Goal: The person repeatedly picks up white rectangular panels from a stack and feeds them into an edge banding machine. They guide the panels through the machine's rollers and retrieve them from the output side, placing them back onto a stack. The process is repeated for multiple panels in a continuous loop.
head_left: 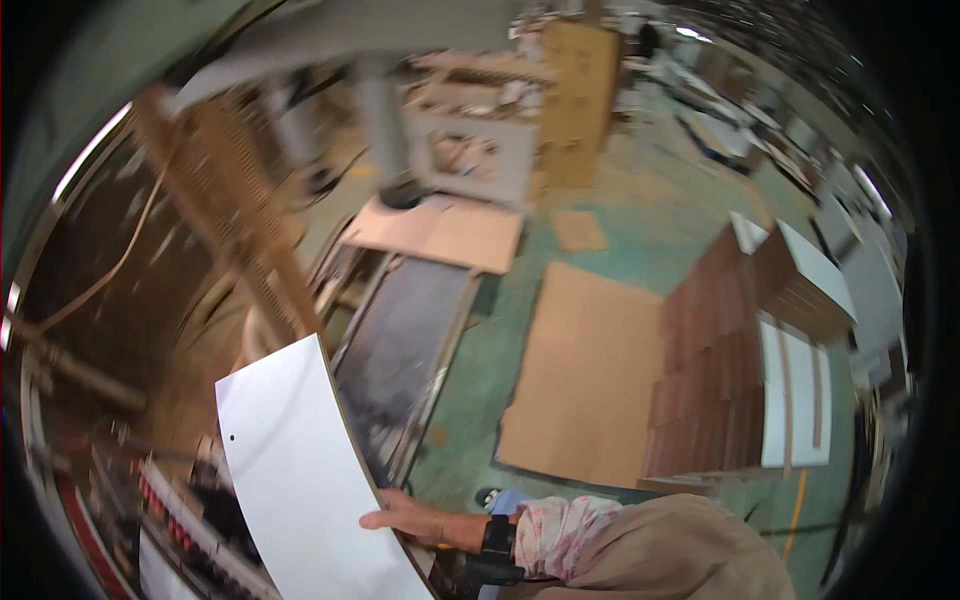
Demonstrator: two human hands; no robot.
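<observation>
A long white panel [290, 470] with a small dark hole near one end slants across the lower left. My right hand [405, 517] grips its right edge, the thumb on the white face and the other fingers mostly hidden at the edge. A black band [498, 540] circles the wrist below a floral sleeve [565, 535]. My left hand does not show. Past the panel's far end is a blurred tan shape that I cannot make out.
Stacked brown-edged boards [710, 370] stand at the right beside a flat brown sheet [585, 380] on the green floor. Ahead lies a framed dark surface [405, 330], with a light wooden board [440, 230] beyond it. Machinery with red parts [165, 495] fills the lower left.
</observation>
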